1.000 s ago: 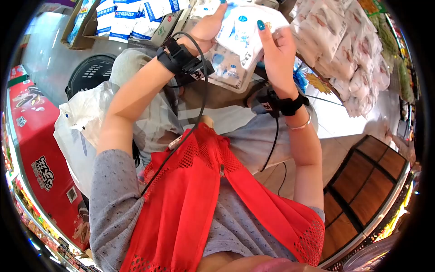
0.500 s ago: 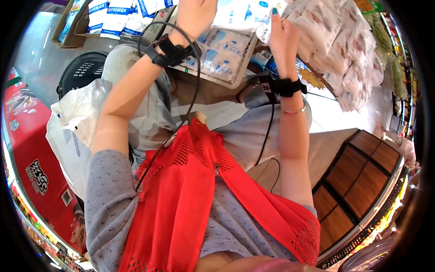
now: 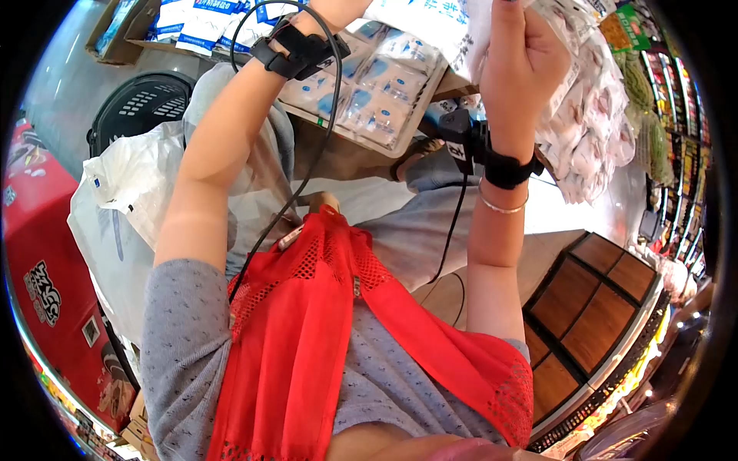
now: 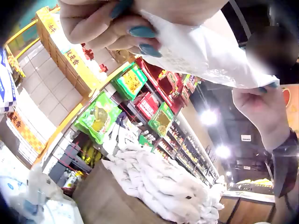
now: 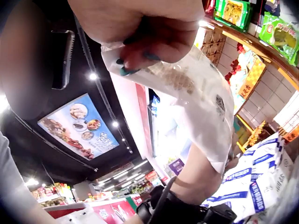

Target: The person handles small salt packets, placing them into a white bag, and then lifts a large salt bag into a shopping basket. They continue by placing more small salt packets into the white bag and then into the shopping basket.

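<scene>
At your left stands a red chest cabinet (image 3: 46, 253); at your right, a dark wooden stand (image 3: 607, 300). Ahead at your right lies a heap of white bags (image 3: 592, 115). Only the left wrist view shows the green packs (image 4: 98, 119) shelved behind it. A white plastic bag (image 3: 115, 200) lies beside a black basket (image 3: 142, 104), both low at your left. A tray of blue-and-white sachets (image 3: 369, 92) sits ahead at the middle.

The white packet (image 3: 430, 19) is held up above that tray, between both hands. The head view cuts off your left hand at the wrist strap (image 3: 296, 50). The left wrist view shows the left hand (image 4: 100, 21) with its fingers curled, pinching 1 edge of the packet. Your right hand (image 3: 523, 65) grips the opposite edge. The right wrist view shows its fingertips (image 5: 154, 46) folded over the packet's corner.
</scene>
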`<state>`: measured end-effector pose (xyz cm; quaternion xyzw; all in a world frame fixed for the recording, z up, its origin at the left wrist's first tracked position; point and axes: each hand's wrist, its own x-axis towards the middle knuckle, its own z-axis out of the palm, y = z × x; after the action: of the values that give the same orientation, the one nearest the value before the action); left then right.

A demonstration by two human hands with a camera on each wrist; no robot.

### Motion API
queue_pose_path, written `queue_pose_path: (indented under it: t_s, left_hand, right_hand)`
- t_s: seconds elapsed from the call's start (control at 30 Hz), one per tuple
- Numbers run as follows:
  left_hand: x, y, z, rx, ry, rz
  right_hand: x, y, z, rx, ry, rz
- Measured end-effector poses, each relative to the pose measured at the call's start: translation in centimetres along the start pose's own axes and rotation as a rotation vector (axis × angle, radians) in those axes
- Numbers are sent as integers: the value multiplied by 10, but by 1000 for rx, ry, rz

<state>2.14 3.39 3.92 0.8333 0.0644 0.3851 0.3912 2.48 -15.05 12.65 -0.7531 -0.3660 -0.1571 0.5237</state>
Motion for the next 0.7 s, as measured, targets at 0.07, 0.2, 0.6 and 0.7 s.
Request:
queue_pose_path:
  t_s: [0.07, 0.2, 0.6, 0.7]
  left_hand:
    - [-1, 5, -4, -85, -31, -53]
    - [1, 20, -15, -107, 94, -65]
    - [-58, 81, -17, -361, -173, 283]
    - [-61, 73, -9, -364, -259, 289]
  right_hand:
    - [-10, -11, 0, 246, 42, 121]
    - [-21, 15, 3, 328, 129, 198]
    - [-59, 104, 50, 483, 40, 396]
    - [-76, 107, 61, 774, -110, 470]
